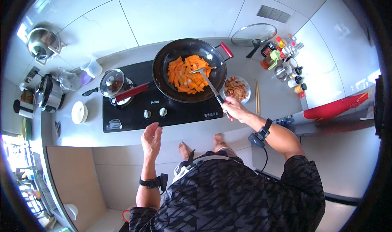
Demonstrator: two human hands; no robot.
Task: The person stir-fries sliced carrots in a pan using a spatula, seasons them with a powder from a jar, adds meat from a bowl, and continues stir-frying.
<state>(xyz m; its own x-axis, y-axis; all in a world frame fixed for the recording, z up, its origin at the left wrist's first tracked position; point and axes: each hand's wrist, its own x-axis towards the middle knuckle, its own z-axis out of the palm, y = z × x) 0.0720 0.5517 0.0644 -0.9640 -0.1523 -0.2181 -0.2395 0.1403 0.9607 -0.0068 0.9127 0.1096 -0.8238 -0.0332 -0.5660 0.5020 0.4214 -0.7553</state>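
Observation:
My right hand grips the dark handle of a metal spatula. The spatula's blade rests among sliced orange carrots in a large black wok. Two red-covered handles stick out from the wok, the long one towards the left. Just beyond my right hand, a white plate holds cooked, browned meat pieces. My left hand hovers in front of the counter edge, holding nothing, its fingers loosely bent and thumb apart. It is nearest the stove's knobs.
Left of the wok, a small glass-lidded pan sits on the black cooktop. White bowls and a rice cooker stand farther left. On the right are chopsticks, a leaning glass lid and several seasoning bottles.

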